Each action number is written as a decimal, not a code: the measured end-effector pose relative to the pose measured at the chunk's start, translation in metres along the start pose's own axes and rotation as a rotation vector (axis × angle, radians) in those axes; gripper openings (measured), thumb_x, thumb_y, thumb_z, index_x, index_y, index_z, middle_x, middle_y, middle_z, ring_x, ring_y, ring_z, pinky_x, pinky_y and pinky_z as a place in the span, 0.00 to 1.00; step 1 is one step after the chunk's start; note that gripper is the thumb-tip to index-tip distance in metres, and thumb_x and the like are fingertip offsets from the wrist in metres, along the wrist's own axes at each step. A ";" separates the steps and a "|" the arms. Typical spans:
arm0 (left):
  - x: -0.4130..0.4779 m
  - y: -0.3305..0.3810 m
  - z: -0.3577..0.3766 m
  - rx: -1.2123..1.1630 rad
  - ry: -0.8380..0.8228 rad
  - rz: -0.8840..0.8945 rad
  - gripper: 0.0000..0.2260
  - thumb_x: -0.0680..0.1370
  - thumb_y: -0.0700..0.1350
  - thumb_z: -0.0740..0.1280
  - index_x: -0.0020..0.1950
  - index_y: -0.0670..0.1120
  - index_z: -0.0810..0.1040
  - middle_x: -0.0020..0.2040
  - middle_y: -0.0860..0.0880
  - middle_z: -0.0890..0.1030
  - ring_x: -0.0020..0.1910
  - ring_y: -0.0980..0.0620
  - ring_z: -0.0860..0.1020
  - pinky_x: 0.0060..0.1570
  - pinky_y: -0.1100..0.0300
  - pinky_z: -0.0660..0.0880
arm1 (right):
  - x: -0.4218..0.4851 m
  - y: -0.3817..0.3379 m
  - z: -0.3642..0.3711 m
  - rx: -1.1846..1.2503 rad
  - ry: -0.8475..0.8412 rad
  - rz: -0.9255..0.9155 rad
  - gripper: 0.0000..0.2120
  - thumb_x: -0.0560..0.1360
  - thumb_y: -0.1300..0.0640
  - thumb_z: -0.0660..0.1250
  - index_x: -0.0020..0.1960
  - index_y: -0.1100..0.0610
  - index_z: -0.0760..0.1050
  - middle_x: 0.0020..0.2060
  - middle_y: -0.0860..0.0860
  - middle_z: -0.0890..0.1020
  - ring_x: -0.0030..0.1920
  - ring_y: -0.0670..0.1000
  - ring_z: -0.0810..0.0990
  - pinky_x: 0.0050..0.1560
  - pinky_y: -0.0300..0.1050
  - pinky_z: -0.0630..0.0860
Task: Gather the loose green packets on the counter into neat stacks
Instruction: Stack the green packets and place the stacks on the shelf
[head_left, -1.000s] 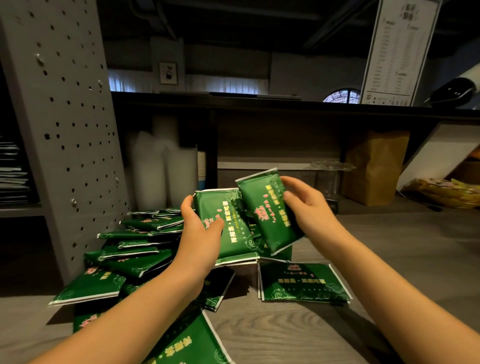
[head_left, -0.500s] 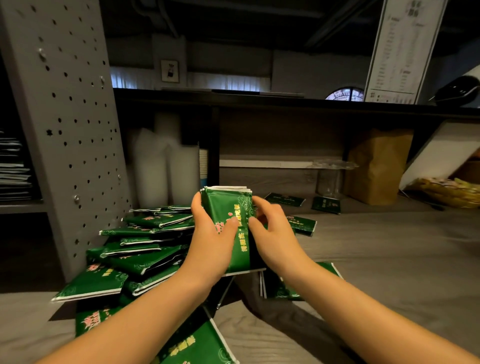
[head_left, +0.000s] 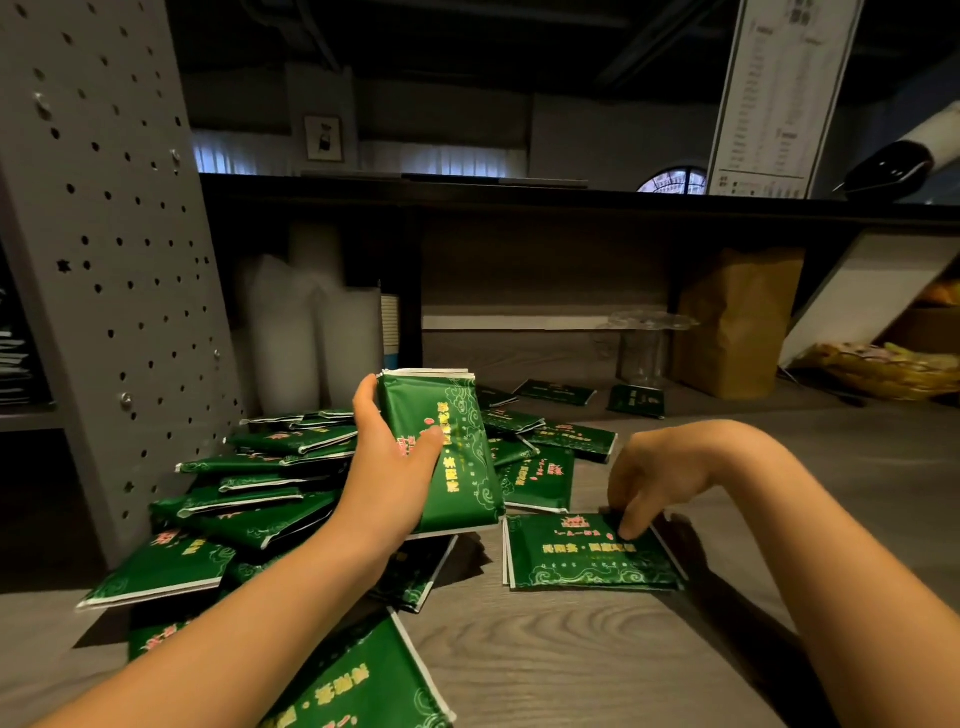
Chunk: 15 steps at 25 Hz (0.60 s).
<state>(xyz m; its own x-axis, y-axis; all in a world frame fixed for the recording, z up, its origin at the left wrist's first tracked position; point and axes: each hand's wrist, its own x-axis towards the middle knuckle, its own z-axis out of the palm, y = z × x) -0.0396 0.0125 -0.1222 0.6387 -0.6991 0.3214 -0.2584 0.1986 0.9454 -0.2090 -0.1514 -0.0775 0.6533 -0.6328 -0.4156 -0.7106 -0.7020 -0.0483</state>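
On the counter (head_left: 597, 665), left grip (head_left: 395, 467) holding upright stack (head_left: 457, 457), right grip (head_left: 649, 478) pinching flat packet (head_left: 582, 561) by far edge

We see a grey wood-grain table (head_left: 571, 665) carrying a sprawling heap of green packets (head_left: 260, 499) at its left, up against a perforated panel (head_left: 114, 260), with a small flat stack (head_left: 592, 558) of the same packets lying just to the right of the heap. Further back we find a few scattered single packets (head_left: 556, 392), a clear plastic container (head_left: 644, 348), a brown paper bag (head_left: 737, 322) and tall whitish plastic-wrapped stacks (head_left: 311, 338).
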 end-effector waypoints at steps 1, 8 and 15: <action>0.000 0.000 0.000 0.003 0.001 0.000 0.30 0.80 0.39 0.61 0.75 0.54 0.49 0.53 0.52 0.77 0.47 0.53 0.79 0.39 0.63 0.76 | 0.003 0.002 0.001 0.000 -0.003 0.005 0.18 0.71 0.48 0.72 0.59 0.51 0.75 0.60 0.50 0.76 0.57 0.52 0.76 0.59 0.48 0.75; 0.000 0.000 0.001 0.018 0.007 -0.007 0.30 0.80 0.39 0.61 0.75 0.54 0.49 0.57 0.49 0.77 0.46 0.53 0.80 0.37 0.63 0.76 | 0.004 0.002 0.006 0.058 -0.032 0.002 0.20 0.73 0.54 0.71 0.61 0.57 0.71 0.54 0.54 0.75 0.49 0.52 0.74 0.37 0.36 0.72; 0.002 0.004 -0.002 0.022 0.045 0.040 0.28 0.80 0.37 0.61 0.75 0.54 0.53 0.53 0.57 0.75 0.43 0.63 0.77 0.37 0.67 0.74 | -0.001 0.009 0.002 0.753 0.372 -0.371 0.14 0.75 0.63 0.67 0.58 0.51 0.73 0.55 0.54 0.77 0.55 0.54 0.79 0.52 0.49 0.80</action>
<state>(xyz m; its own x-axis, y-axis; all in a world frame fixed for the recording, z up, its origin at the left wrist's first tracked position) -0.0379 0.0137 -0.1173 0.6592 -0.6596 0.3612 -0.2996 0.2102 0.9306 -0.2164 -0.1560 -0.0787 0.8229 -0.5653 0.0576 -0.3354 -0.5651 -0.7538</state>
